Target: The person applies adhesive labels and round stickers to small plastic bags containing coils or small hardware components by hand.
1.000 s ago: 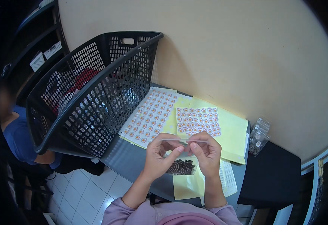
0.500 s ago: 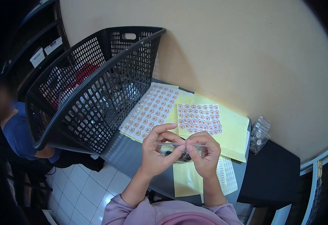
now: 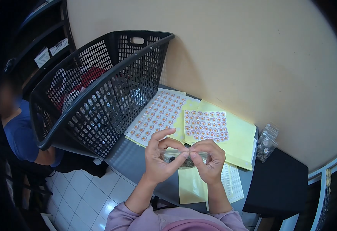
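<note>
My left hand [image 3: 160, 159] and my right hand [image 3: 210, 161] meet over the grey table [image 3: 164, 192]. Between them hangs a small clear plastic bag [image 3: 186, 163], its top edge pinched by the thumb and fingers of each hand. Something dark shows through the plastic; its kind cannot be made out. Just beyond the hands lies a sheet of round orange-and-white stickers [image 3: 206, 126]. A larger sheet of similar stickers [image 3: 156, 113] is to its left. Under the hands is a piece of yellow backing paper [image 3: 193, 188], beside a white sheet of small labels [image 3: 234, 183].
A big black plastic basket [image 3: 112, 82] holding plastic-wrapped items stands at the table's left. More yellow paper [image 3: 239, 134] lies on the right. Filled clear bags [image 3: 267, 142] rest against the wall by a black surface [image 3: 278, 179]. A person in blue [image 3: 21, 131] sits at left.
Both hands keep their pinch on the bag, its top edge now tilted so more of the front shows. The whole view has shifted slightly down and right.
</note>
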### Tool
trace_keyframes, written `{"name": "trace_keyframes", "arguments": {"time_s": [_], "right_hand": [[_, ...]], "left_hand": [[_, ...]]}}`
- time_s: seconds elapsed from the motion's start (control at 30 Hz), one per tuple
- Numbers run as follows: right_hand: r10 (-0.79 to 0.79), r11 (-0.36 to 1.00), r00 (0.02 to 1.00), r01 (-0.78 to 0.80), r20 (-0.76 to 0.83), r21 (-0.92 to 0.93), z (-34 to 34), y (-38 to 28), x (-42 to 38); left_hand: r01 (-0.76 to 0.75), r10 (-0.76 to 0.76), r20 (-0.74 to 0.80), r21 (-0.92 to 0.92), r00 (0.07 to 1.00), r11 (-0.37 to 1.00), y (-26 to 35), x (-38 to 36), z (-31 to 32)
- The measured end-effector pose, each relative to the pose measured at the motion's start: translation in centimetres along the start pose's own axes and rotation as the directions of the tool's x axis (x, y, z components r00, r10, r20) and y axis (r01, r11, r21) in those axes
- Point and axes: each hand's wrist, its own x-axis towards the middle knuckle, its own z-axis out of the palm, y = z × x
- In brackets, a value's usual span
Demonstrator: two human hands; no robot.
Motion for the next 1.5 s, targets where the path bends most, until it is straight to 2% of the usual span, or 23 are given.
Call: {"name": "trace_keyframes", "arguments": {"time_s": [0.07,0.3,0.37,0.57,0.67,0.77,0.9,0.97,1.0,1.07,1.1,1.13,1.17,1.23,1.3,1.37,1.5], "right_hand": [[-0.004,1.0,1.0,0.004,-0.005,-0.007,-0.1,0.1,0.0],[0.069,0.995,0.997,-0.071,-0.034,-0.066,-0.3,0.5,0.0],[0.081,0.993,0.996,-0.084,-0.045,-0.081,-0.3,0.5,0.0],[0.09,0.983,0.996,-0.092,-0.016,-0.159,-0.5,0.5,0.4],[0.11,0.973,0.994,-0.102,0.027,-0.209,-0.6,0.3,0.6],[0.105,0.973,0.993,-0.092,0.048,-0.214,-0.8,0.3,0.6],[0.015,0.96,0.998,0.005,0.069,-0.281,-1.0,0.3,0.8],[-0.033,0.948,0.997,0.052,0.067,-0.314,-1.2,0.4,0.8],[-0.038,0.961,0.999,0.045,0.033,-0.273,-1.2,0.5,0.7],[-0.04,0.972,0.999,0.039,0.001,-0.232,-1.2,0.8,0.6],[-0.032,0.987,0.999,0.032,0.002,-0.155,-1.1,0.9,0.5],[-0.023,0.997,1.0,0.023,0.003,-0.077,-1.0,1.0,0.4],[-0.019,0.997,1.0,0.02,0.004,-0.074,-0.5,0.9,0.4],[0.09,0.963,0.996,-0.094,0.026,0.253,0.7,0.6,0.2],[0.077,0.962,0.996,-0.084,0.037,0.26,0.8,1.1,-0.2],[0.113,0.992,0.994,-0.113,0.006,0.051,0.6,0.5,-0.3],[0.124,0.992,0.992,-0.122,0.034,-0.04,0.1,0.6,0.0]], "left_hand": [[0.08,-0.079,-0.018,0.027,0.997,0.996,0.4,0.1,0.0],[0.082,-0.079,-0.062,0.052,0.995,0.995,0.1,0.0,0.0],[0.113,-0.116,-0.084,-0.034,0.99,0.993,-0.1,-0.1,0.0],[0.131,-0.13,-0.026,0.005,0.991,0.991,-0.6,-0.2,-1.0],[0.113,-0.114,-0.03,-0.042,0.993,0.993,-0.5,-0.3,-1.1],[0.093,-0.093,-0.028,-0.006,0.995,0.996,-0.5,-0.5,-1.5],[0.083,-0.083,-0.038,-0.025,0.996,0.996,-0.3,-0.5,-1.6],[0.035,-0.032,-0.058,0.059,0.998,0.998,-0.3,-0.5,-1.8],[0.038,-0.034,-0.058,0.06,0.998,0.997,-0.4,-0.5,-2.1],[-0.079,0.081,-0.001,0.23,0.997,0.97,-0.8,-0.6,-3.0],[-0.077,0.08,-0.002,0.233,0.997,0.97,-0.6,-0.7,-2.9],[-0.01,0.019,-0.054,0.162,0.998,0.987,-0.3,-0.9,-2.5],[0.054,-0.045,-0.102,0.086,0.994,0.995,-0.1,-1.1,-2.4],[0.046,-0.037,-0.059,0.15,0.998,0.988,-0.4,-1.5,-2.4],[0.032,-0.03,-0.013,0.21,0.999,0.977,-0.7,-1.7,-2.5],[-0.037,0.02,0.058,0.313,0.998,0.949,-0.9,-1.7,-2.8],[0.023,-0.035,0.043,0.249,0.998,0.968,-0.6,-1.8,-2.8]]}}
